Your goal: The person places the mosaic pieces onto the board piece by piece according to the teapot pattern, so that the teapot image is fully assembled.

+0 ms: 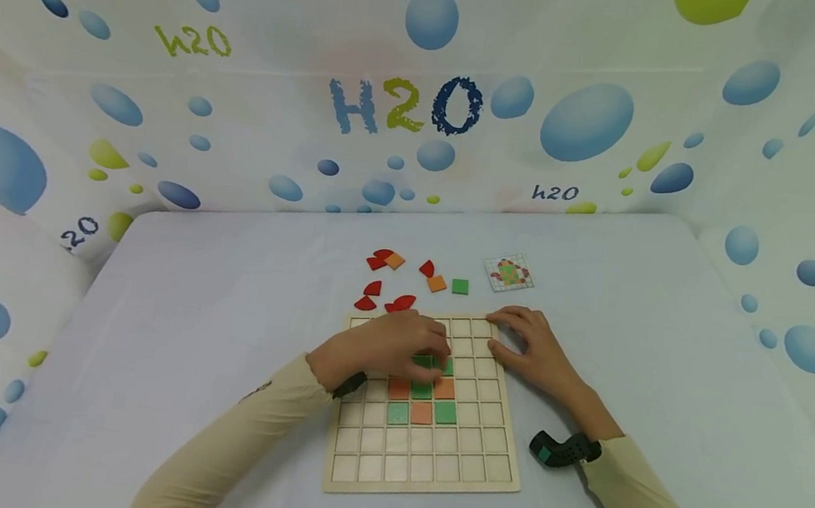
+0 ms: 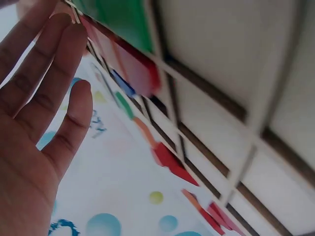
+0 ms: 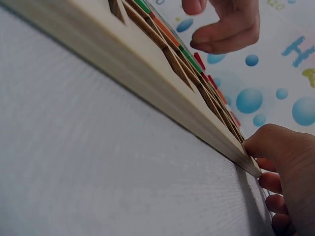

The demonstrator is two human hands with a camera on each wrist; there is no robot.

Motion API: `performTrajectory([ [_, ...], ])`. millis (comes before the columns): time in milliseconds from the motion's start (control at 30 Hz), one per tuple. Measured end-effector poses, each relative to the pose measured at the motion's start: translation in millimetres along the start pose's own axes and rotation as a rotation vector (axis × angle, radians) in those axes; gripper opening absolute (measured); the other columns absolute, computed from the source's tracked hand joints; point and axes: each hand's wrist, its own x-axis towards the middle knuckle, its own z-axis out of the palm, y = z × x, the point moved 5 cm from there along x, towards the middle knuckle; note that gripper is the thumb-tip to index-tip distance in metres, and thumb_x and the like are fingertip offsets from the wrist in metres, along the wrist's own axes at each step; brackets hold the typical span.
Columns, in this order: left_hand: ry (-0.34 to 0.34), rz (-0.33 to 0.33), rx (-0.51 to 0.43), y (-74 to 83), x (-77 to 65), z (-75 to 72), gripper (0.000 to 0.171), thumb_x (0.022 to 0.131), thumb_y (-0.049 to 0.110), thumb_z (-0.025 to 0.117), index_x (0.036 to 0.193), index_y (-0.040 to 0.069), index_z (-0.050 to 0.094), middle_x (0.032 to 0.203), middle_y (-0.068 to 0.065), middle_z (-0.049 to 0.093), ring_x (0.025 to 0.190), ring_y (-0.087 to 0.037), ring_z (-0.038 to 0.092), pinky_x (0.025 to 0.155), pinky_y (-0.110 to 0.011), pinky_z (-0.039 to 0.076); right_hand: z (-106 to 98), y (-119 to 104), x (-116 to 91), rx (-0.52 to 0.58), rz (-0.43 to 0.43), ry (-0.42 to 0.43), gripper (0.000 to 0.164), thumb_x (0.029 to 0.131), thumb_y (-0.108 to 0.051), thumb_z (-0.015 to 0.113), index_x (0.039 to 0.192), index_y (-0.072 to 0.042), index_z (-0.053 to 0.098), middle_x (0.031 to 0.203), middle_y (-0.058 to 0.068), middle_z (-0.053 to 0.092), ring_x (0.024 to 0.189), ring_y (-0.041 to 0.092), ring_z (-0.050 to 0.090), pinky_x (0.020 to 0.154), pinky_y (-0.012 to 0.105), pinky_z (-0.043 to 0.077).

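A square wooden grid board (image 1: 421, 468) lies on the table, with several green and orange square tiles (image 1: 446, 412) set in its middle compartments. My left hand (image 1: 397, 343) hovers over the board, palm down, its fingertips near the upper green tiles. The left wrist view shows that hand's (image 2: 44, 98) fingers loosely extended, with no piece visible in them. At the board's far right corner, my right hand (image 1: 535, 352) grips the edge. Its thumb (image 3: 266, 140) presses on the rim in the right wrist view, while the other fingers curl at the corner.
Beyond the board lie several red quarter-circle pieces (image 1: 366, 303), an orange square (image 1: 437, 283) and a green square (image 1: 460, 287). A pattern card (image 1: 508, 272) lies at the far right of them. A printed curtain (image 1: 278, 130) closes off the back of the white table (image 1: 220, 308).
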Motion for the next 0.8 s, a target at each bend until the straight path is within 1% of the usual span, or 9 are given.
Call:
performTrajectory([
  [133,0.028,-0.021,-0.026,-12.2,0.0,-0.6,0.014,0.091,0.025,0.066,0.097,0.016,0.073,0.097,0.005,0.065,0.083,-0.008,0.058,0.077,-0.021,0.047,0.6,0.0,-0.5,-0.003,-0.006,0.001,0.038,0.086,-0.01,0.072,0.123,-0.006,0.064,0.127,0.016,0.056,0.112,0.032,0.046,0.093,0.052,0.036],
  [233,0.068,-0.018,-0.028,-19.1,1.8,-1.9,0.011,0.092,0.022,0.065,0.093,0.015,0.073,0.091,0.005,0.064,0.078,-0.008,0.056,0.074,-0.022,0.047,0.4,-0.5,-0.7,-0.002,-0.013,0.006,0.038,0.086,-0.01,0.072,0.123,-0.006,0.064,0.126,0.016,0.057,0.112,0.032,0.046,0.093,0.052,0.037],
  [367,0.117,-0.022,-0.003,-26.2,5.5,-5.6,0.011,0.094,0.02,0.064,0.093,0.013,0.072,0.089,0.003,0.064,0.076,-0.01,0.058,0.074,-0.025,0.047,0.0,-0.8,-1.1,0.002,-0.019,0.015,0.038,0.085,-0.009,0.072,0.122,-0.005,0.064,0.126,0.016,0.057,0.111,0.032,0.047,0.092,0.051,0.037],
  [467,0.137,-0.043,0.03,-31.6,7.5,-8.4,0.012,0.094,0.019,0.064,0.096,0.011,0.072,0.093,0.0,0.066,0.08,-0.012,0.061,0.076,-0.027,0.049,0.6,-1.0,-0.9,-0.003,-0.027,0.02,0.038,0.085,-0.008,0.072,0.122,-0.005,0.065,0.125,0.016,0.057,0.11,0.032,0.047,0.091,0.051,0.037],
  [600,0.141,-0.085,0.044,-39.3,10.2,-11.9,0.012,0.093,0.016,0.064,0.098,0.009,0.072,0.097,-0.003,0.066,0.084,-0.015,0.063,0.077,-0.028,0.05,1.3,-1.6,-0.1,-0.013,-0.044,0.028,0.037,0.085,-0.008,0.072,0.121,-0.004,0.065,0.123,0.017,0.058,0.109,0.033,0.048,0.09,0.051,0.037],
  [800,0.11,-0.185,0.045,-50.3,16.5,-14.8,0.014,0.094,0.017,0.061,0.102,0.011,0.072,0.103,-0.002,0.066,0.089,-0.015,0.063,0.081,-0.03,0.05,0.0,-1.7,1.1,-0.011,-0.054,0.032,0.037,0.084,-0.007,0.073,0.12,-0.003,0.065,0.123,0.017,0.059,0.108,0.033,0.048,0.089,0.05,0.037],
])
